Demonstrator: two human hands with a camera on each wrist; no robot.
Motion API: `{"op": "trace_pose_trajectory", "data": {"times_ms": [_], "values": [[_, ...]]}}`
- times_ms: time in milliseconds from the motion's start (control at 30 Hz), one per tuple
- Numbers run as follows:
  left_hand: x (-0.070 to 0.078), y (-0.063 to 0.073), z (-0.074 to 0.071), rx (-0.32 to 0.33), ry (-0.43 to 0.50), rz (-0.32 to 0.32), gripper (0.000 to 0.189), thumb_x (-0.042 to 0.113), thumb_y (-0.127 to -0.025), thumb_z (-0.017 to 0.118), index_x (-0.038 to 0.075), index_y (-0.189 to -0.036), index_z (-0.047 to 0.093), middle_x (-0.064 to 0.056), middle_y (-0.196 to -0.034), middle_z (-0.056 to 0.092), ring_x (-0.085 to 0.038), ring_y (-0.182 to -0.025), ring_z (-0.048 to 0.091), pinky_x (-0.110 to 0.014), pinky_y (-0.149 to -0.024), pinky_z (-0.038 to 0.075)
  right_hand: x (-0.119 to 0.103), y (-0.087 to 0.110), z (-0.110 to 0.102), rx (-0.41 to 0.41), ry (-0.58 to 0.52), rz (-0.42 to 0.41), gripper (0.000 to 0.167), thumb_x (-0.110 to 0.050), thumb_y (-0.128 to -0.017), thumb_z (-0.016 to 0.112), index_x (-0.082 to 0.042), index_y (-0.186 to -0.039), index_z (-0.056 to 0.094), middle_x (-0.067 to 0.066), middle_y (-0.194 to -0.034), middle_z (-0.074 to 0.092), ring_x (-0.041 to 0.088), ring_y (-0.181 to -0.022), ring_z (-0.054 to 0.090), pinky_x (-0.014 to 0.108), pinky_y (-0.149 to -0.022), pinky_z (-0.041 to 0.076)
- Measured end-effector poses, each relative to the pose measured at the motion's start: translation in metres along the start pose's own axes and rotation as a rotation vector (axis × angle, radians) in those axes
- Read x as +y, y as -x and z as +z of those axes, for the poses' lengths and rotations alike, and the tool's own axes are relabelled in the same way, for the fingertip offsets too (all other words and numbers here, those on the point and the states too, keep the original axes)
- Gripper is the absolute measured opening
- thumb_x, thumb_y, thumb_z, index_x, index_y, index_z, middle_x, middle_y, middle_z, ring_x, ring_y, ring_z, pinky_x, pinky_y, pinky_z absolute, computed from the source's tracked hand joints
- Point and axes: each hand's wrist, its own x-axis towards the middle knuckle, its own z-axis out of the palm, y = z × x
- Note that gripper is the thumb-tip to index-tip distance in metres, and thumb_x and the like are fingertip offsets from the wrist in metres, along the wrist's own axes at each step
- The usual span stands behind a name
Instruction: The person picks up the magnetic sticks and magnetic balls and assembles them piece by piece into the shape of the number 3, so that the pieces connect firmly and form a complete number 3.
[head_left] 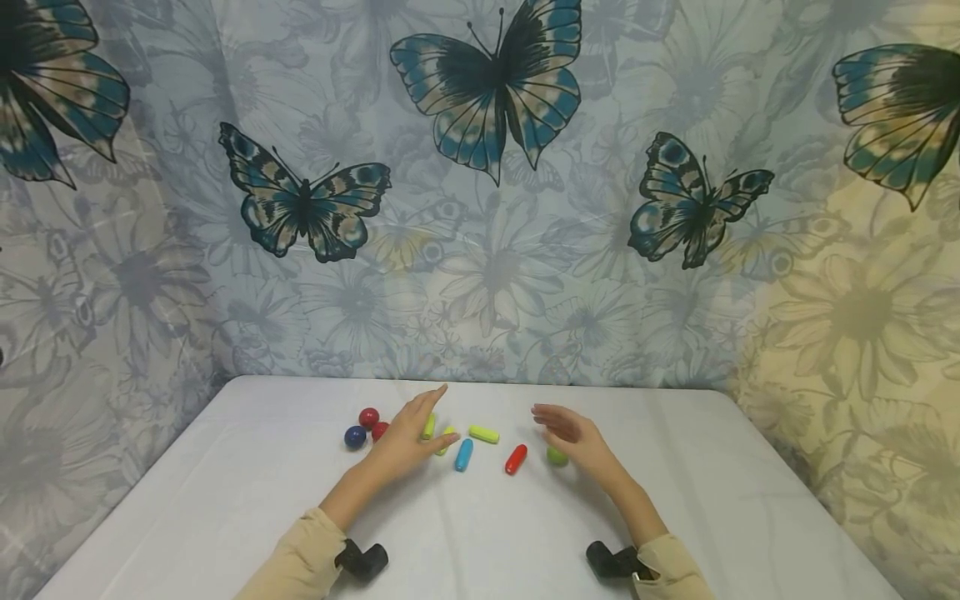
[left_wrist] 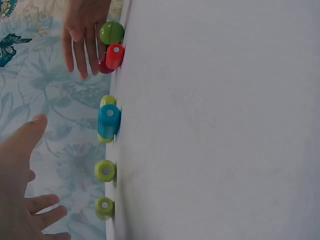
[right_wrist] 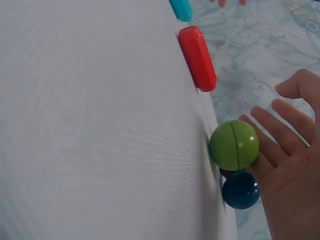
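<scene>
My left hand (head_left: 405,437) hovers over the left side of the group with fingers spread, holding nothing. Under and beside it are two yellow-green plastic sticks (left_wrist: 105,171), partly hidden by the hand in the head view. Two red balls (head_left: 368,418) and a dark blue ball (head_left: 355,437) lie to its left. My right hand (head_left: 576,437), fingers loosely extended, is above a green ball (right_wrist: 234,145) and partly covers it in the head view. Another blue ball (right_wrist: 241,190) shows behind the green one in the right wrist view. A red stick (head_left: 516,459) lies left of this hand.
Between the hands, a blue stick (head_left: 464,455) and a third yellow-green stick (head_left: 483,434) lie on the white table (head_left: 487,533). Behind the table's far edge hangs a butterfly-patterned cloth (head_left: 495,325). Black wrist devices (head_left: 363,561) sit at both cuffs.
</scene>
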Motion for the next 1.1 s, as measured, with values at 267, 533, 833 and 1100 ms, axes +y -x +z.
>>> {"op": "trace_pose_trajectory", "data": {"times_ms": [267,533,833,1100], "values": [[0.004,0.004,0.005,-0.019,0.066,0.054,0.081,0.043,-0.087,0.071,0.021,-0.153,0.030,-0.009,-0.153,0.039,-0.031,-0.143,0.036,-0.052,-0.115,0.035,0.002,0.002,-0.002,-0.058,-0.001,-0.029,0.043,0.006,-0.090,0.056,0.007,-0.134,0.051,0.028,-0.136,0.055,0.044,-0.128,0.051,0.053,-0.110,0.036],[0.006,0.007,0.013,0.005,0.118,0.131,0.079,0.036,-0.085,0.074,0.013,-0.150,0.036,-0.011,-0.150,0.043,-0.033,-0.141,0.040,-0.050,-0.114,0.037,0.004,0.006,-0.004,-0.074,0.019,-0.017,0.045,0.009,-0.088,0.055,0.008,-0.133,0.052,0.028,-0.136,0.056,0.044,-0.129,0.050,0.047,-0.110,0.038],[0.007,0.005,0.024,0.018,0.196,0.227,0.075,0.026,-0.084,0.077,0.005,-0.146,0.040,-0.018,-0.142,0.050,-0.031,-0.131,0.051,-0.046,-0.109,0.044,0.012,0.009,-0.005,-0.083,0.084,0.023,0.044,0.001,-0.088,0.060,0.003,-0.132,0.056,0.021,-0.135,0.059,0.040,-0.128,0.052,0.019,-0.105,0.044],[0.013,0.008,0.029,0.055,0.232,0.258,0.068,0.017,-0.081,0.079,-0.002,-0.138,0.048,-0.022,-0.133,0.056,-0.032,-0.119,0.058,-0.045,-0.099,0.051,0.012,0.012,-0.006,-0.084,0.113,0.078,0.045,-0.003,-0.088,0.061,-0.002,-0.133,0.057,0.017,-0.136,0.059,0.037,-0.131,0.051,0.014,-0.105,0.038]]}}
